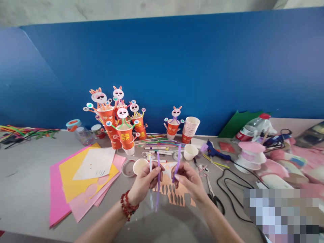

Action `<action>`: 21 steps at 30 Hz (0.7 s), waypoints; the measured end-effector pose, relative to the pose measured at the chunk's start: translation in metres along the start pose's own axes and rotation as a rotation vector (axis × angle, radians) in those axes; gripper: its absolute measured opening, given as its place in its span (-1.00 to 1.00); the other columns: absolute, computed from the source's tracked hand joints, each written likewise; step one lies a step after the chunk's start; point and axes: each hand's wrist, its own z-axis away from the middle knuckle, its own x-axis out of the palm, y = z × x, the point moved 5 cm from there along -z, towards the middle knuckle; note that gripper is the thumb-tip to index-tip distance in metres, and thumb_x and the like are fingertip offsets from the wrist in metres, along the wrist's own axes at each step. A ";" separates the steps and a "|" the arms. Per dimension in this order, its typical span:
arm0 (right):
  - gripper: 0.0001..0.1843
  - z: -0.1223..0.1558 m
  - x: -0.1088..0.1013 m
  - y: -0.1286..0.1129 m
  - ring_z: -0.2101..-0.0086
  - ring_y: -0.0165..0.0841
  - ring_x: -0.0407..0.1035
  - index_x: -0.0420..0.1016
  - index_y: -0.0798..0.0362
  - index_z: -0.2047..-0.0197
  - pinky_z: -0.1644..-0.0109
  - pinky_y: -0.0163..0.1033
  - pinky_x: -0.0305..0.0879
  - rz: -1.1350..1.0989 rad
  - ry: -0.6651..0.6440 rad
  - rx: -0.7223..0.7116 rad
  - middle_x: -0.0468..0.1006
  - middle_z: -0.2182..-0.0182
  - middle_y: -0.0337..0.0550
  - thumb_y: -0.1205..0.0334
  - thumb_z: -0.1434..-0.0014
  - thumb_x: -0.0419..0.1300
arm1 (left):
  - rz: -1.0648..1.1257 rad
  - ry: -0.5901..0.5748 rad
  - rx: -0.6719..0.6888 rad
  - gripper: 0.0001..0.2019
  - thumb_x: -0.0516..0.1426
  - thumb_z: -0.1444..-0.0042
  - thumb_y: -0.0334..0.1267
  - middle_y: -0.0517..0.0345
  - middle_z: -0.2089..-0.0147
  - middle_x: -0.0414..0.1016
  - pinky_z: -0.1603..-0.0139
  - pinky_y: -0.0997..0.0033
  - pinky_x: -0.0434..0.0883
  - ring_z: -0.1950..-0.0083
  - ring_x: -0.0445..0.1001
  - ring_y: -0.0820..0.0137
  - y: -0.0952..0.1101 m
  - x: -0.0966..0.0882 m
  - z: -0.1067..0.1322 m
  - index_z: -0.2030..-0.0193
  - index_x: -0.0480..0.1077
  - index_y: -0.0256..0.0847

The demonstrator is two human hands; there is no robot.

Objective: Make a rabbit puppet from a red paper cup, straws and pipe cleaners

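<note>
My left hand (143, 180), with red bead bracelets at the wrist, is closed on a purple pipe cleaner (158, 194) and a pale white-blue pipe cleaner (151, 197), both upright. Another purple pipe cleaner (179, 155) is pinched between the thumb and fingers of my right hand (189, 180), slightly tilted. A gap separates the two hands. Below and behind them lies an orange sheet with cut-out holes (181, 200). Beyond my left hand is a white paper cup (139, 166), partly covered by the fingers. Another white paper cup (190, 152) stands past my right hand.
Red cups with rabbit faces (125, 135) stand at the back left, one (173, 128) nearer the middle beside stacked cups (191, 126). Coloured paper (58, 189) covers the left. Scissors (214, 195), a blue glue gun (216, 152), black cable (226, 189) and pink-white spools (250, 157) lie right.
</note>
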 end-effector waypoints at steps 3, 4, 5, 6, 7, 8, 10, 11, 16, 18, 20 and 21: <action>-0.93 0.001 0.006 -0.002 0.45 -0.38 0.46 0.49 0.03 0.21 0.45 -0.29 0.50 0.070 0.047 -0.126 0.53 0.35 -0.15 0.25 -0.23 0.21 | -0.010 -0.026 -0.043 -0.62 0.21 -0.13 0.06 0.27 0.54 0.36 0.65 0.55 -0.13 0.68 -0.02 0.69 -0.009 0.000 0.002 0.22 0.43 -0.29; -0.93 0.002 0.006 -0.005 0.40 -0.34 0.49 0.50 0.01 0.19 0.40 -0.26 0.52 0.140 0.077 -0.220 0.54 0.30 -0.11 0.29 -0.23 0.21 | -0.013 -0.037 -0.060 -0.61 0.21 -0.13 0.06 0.25 0.53 0.38 0.65 0.54 -0.13 0.68 -0.02 0.68 -0.010 0.001 0.003 0.22 0.43 -0.30; -0.90 0.003 0.006 -0.010 0.33 -0.30 0.50 0.51 -0.01 0.18 0.34 -0.22 0.53 0.241 0.106 -0.327 0.54 0.26 -0.09 0.33 -0.23 0.21 | -0.017 -0.048 -0.074 -0.61 0.20 -0.13 0.07 0.23 0.53 0.40 0.65 0.54 -0.14 0.68 -0.01 0.68 -0.012 0.002 0.004 0.23 0.42 -0.30; -0.85 0.005 0.007 -0.014 0.27 -0.27 0.51 0.53 -0.02 0.15 0.27 -0.18 0.54 0.368 0.126 -0.436 0.55 0.23 -0.06 0.37 -0.22 0.20 | -0.024 -0.058 -0.085 -0.61 0.20 -0.14 0.07 0.22 0.53 0.41 0.65 0.53 -0.14 0.68 -0.01 0.68 -0.013 0.002 0.004 0.25 0.42 -0.30; -0.79 0.007 0.008 -0.017 0.22 -0.24 0.51 0.54 -0.04 0.13 0.21 -0.15 0.53 0.511 0.127 -0.538 0.55 0.20 -0.04 0.41 -0.22 0.20 | -0.031 -0.066 -0.091 -0.62 0.19 -0.14 0.06 0.22 0.54 0.41 0.65 0.54 -0.13 0.68 0.00 0.68 -0.015 0.003 0.005 0.26 0.42 -0.30; -0.75 0.009 0.010 -0.019 0.20 -0.23 0.50 0.55 -0.04 0.10 0.18 -0.14 0.51 0.655 0.113 -0.626 0.56 0.19 -0.02 0.43 -0.22 0.19 | -0.037 -0.074 -0.096 -0.62 0.19 -0.15 0.06 0.22 0.55 0.41 0.65 0.54 -0.13 0.68 0.01 0.68 -0.017 0.003 0.006 0.27 0.41 -0.29; -0.72 0.012 0.015 -0.018 0.22 -0.23 0.50 0.56 -0.02 0.05 0.18 -0.15 0.50 0.899 0.077 -0.751 0.58 0.22 -0.01 0.44 -0.24 0.16 | -0.037 -0.080 -0.103 -0.63 0.20 -0.15 0.05 0.25 0.58 0.38 0.65 0.55 -0.11 0.69 0.02 0.68 -0.021 0.004 0.006 0.29 0.40 -0.29; -0.72 0.013 0.017 -0.017 0.24 -0.24 0.51 0.56 -0.01 0.03 0.19 -0.16 0.49 0.989 0.075 -0.792 0.59 0.24 -0.01 0.43 -0.25 0.15 | -0.034 -0.078 -0.109 -0.63 0.20 -0.14 0.05 0.28 0.59 0.36 0.66 0.56 -0.11 0.70 0.02 0.68 -0.024 0.003 0.006 0.30 0.40 -0.28; -0.69 0.018 0.019 -0.011 0.27 -0.30 0.52 0.57 -0.05 -0.02 0.11 -0.17 0.49 1.178 0.101 -0.868 0.63 0.30 -0.09 0.39 -0.32 0.10 | -0.009 -0.069 -0.152 -0.62 0.23 -0.11 0.07 0.40 0.65 0.20 0.68 0.59 -0.10 0.72 0.00 0.68 -0.034 0.003 0.006 0.28 0.38 -0.27; -0.69 0.019 0.020 -0.011 0.24 -0.29 0.53 0.56 -0.04 -0.03 0.10 -0.18 0.49 1.186 0.079 -0.866 0.65 0.26 -0.07 0.37 -0.34 0.08 | -0.004 -0.076 -0.157 -0.61 0.23 -0.09 0.08 0.43 0.65 0.16 0.69 0.59 -0.10 0.72 -0.03 0.68 -0.034 0.003 0.006 0.26 0.36 -0.26; -0.69 0.019 0.021 -0.011 0.21 -0.28 0.53 0.56 -0.02 -0.04 0.11 -0.18 0.50 1.173 0.064 -0.856 0.65 0.23 -0.05 0.36 -0.35 0.07 | -0.012 -0.087 -0.156 -0.60 0.24 -0.08 0.09 0.40 0.63 0.22 0.69 0.60 -0.11 0.72 -0.02 0.69 -0.033 0.004 0.007 0.24 0.34 -0.25; -0.69 0.019 0.021 -0.011 0.21 -0.26 0.53 0.56 0.00 -0.04 0.11 -0.18 0.50 1.153 0.053 -0.846 0.65 0.22 -0.03 0.37 -0.34 0.07 | -0.019 -0.096 -0.155 -0.59 0.24 -0.08 0.08 0.37 0.62 0.27 0.68 0.60 -0.10 0.71 -0.02 0.69 -0.032 0.005 0.007 0.24 0.34 -0.25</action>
